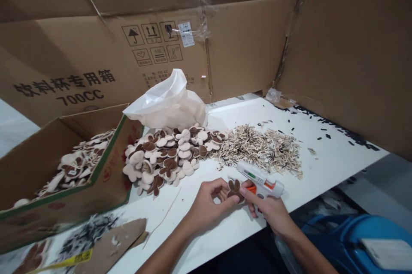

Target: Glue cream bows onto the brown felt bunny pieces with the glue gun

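Observation:
My left hand [209, 201] pinches a small brown, rabbit-shaped felt patch [234, 189] with pale edging between thumb and fingers. Wrapped round a white hot glue gun [262, 179] with an orange trigger is my right hand [270, 212]; its thumb and fingertip also reach the patch's right edge. The gun's nozzle points up and left, past the patch. Just beyond my hands lies a heap of brown and cream rabbit-shaped patches [167, 154]. To its right spreads a pile of small cream loop-like pieces [264, 147].
An open cardboard box [112, 171] on the left contains more patches. A white plastic bag [170, 102] stands behind the heap. Cardboard walls [251, 46] enclose the table's back and right. Black bits [337, 126] lie scattered at right, above a blue object [350, 239]. Cardboard scrap [119, 244] lies front left.

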`<act>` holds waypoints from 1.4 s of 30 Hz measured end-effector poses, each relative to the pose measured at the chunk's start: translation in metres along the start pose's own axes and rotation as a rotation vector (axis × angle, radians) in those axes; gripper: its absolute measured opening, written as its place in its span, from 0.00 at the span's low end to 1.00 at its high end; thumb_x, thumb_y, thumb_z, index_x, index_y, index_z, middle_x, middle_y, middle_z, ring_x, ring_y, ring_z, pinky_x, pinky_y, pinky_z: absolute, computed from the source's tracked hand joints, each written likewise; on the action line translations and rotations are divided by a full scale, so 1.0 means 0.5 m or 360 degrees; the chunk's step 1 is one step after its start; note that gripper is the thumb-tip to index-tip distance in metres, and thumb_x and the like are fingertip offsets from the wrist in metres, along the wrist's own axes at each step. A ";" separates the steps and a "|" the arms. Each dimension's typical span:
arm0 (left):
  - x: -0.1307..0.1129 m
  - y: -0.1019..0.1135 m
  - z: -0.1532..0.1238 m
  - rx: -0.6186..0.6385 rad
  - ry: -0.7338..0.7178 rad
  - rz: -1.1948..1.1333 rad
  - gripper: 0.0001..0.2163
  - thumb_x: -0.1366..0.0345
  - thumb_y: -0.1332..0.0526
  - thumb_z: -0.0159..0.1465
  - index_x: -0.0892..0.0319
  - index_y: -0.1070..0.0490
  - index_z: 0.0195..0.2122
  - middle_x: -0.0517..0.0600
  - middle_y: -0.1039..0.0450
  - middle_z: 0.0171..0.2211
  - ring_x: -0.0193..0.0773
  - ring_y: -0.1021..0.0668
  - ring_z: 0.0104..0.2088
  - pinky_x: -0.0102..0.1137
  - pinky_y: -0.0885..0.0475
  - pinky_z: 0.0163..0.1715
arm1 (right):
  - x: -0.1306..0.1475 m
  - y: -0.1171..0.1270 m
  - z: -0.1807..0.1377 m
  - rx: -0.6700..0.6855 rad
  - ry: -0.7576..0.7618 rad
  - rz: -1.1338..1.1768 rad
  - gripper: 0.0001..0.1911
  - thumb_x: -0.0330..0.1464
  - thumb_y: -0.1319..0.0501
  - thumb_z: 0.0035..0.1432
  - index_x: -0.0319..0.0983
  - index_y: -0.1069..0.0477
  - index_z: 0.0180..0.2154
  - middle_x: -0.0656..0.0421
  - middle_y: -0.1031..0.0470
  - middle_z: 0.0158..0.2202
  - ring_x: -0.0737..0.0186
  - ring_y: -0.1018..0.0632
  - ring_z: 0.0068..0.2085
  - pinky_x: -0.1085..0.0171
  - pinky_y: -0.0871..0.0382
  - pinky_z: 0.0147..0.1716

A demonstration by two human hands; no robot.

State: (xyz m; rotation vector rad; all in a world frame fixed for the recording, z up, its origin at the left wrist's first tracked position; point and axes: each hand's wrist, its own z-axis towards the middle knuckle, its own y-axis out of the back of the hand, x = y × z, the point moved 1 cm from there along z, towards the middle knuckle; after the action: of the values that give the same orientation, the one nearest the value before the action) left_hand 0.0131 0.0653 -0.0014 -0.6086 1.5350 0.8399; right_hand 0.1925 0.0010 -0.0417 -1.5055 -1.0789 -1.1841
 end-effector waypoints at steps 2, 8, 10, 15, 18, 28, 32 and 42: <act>-0.003 0.000 -0.001 -0.0022 -0.0003 0.0035 0.13 0.57 0.30 0.61 0.61 0.27 0.31 0.45 0.31 0.25 0.32 0.31 0.28 0.27 0.35 0.32 | -0.005 0.001 0.001 -0.0019 0.0011 -0.0032 0.22 0.50 0.29 0.55 0.38 0.25 0.39 0.65 0.32 0.17 0.65 0.31 0.18 0.66 0.35 0.20; -0.006 -0.003 -0.003 -0.0021 -0.0038 0.0051 0.14 0.55 0.30 0.62 0.61 0.25 0.35 0.47 0.28 0.27 0.34 0.28 0.28 0.28 0.33 0.31 | 0.001 -0.003 -0.001 0.0063 0.0059 -0.0198 0.20 0.50 0.33 0.60 0.39 0.26 0.37 0.65 0.33 0.17 0.65 0.31 0.18 0.65 0.35 0.20; -0.004 -0.004 -0.002 -0.0046 -0.0025 0.0031 0.14 0.54 0.31 0.63 0.62 0.24 0.36 0.49 0.25 0.28 0.35 0.26 0.29 0.29 0.32 0.32 | 0.006 -0.006 -0.002 0.0128 0.0110 -0.0271 0.20 0.50 0.35 0.63 0.39 0.26 0.35 0.65 0.33 0.17 0.65 0.31 0.19 0.65 0.34 0.21; -0.003 -0.003 0.000 -0.0038 0.0066 -0.0097 0.14 0.55 0.31 0.63 0.63 0.24 0.34 0.52 0.21 0.29 0.38 0.22 0.31 0.31 0.28 0.36 | 0.010 -0.008 -0.002 0.0108 0.0029 -0.0249 0.21 0.50 0.34 0.60 0.39 0.26 0.34 0.64 0.32 0.18 0.64 0.30 0.19 0.65 0.34 0.21; -0.006 -0.004 0.000 -0.0013 0.0065 -0.0233 0.13 0.57 0.31 0.64 0.63 0.24 0.33 0.53 0.19 0.31 0.40 0.20 0.34 0.32 0.27 0.38 | 0.013 -0.006 -0.005 0.0094 -0.0006 -0.0156 0.21 0.50 0.32 0.58 0.39 0.25 0.37 0.64 0.30 0.20 0.64 0.29 0.20 0.66 0.32 0.21; -0.018 -0.023 0.001 0.0100 0.0051 -0.0600 0.14 0.53 0.34 0.66 0.62 0.26 0.35 0.56 0.18 0.30 0.47 0.16 0.34 0.40 0.22 0.40 | 0.027 -0.001 -0.009 0.0173 -0.0050 -0.0080 0.25 0.55 0.32 0.55 0.40 0.28 0.27 0.62 0.29 0.21 0.63 0.28 0.22 0.64 0.31 0.24; -0.015 -0.019 0.003 0.0118 0.0058 -0.0605 0.14 0.54 0.34 0.66 0.62 0.24 0.37 0.56 0.17 0.32 0.47 0.16 0.35 0.40 0.23 0.42 | 0.022 -0.002 -0.006 0.0139 -0.0024 0.0017 0.22 0.53 0.30 0.55 0.40 0.25 0.33 0.63 0.28 0.21 0.63 0.28 0.22 0.64 0.31 0.24; 0.002 -0.003 0.000 -0.0090 -0.0002 -0.0250 0.14 0.54 0.33 0.65 0.62 0.24 0.36 0.52 0.20 0.31 0.38 0.21 0.32 0.30 0.28 0.35 | 0.014 -0.008 -0.003 -0.0004 -0.0024 0.0172 0.26 0.54 0.29 0.52 0.39 0.26 0.38 0.63 0.28 0.20 0.63 0.28 0.20 0.65 0.32 0.20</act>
State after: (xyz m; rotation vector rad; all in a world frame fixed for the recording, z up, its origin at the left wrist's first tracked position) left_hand 0.0143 0.0643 -0.0028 -0.7593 1.4461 0.7653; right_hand 0.1894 0.0013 -0.0343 -1.5570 -0.9934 -1.1012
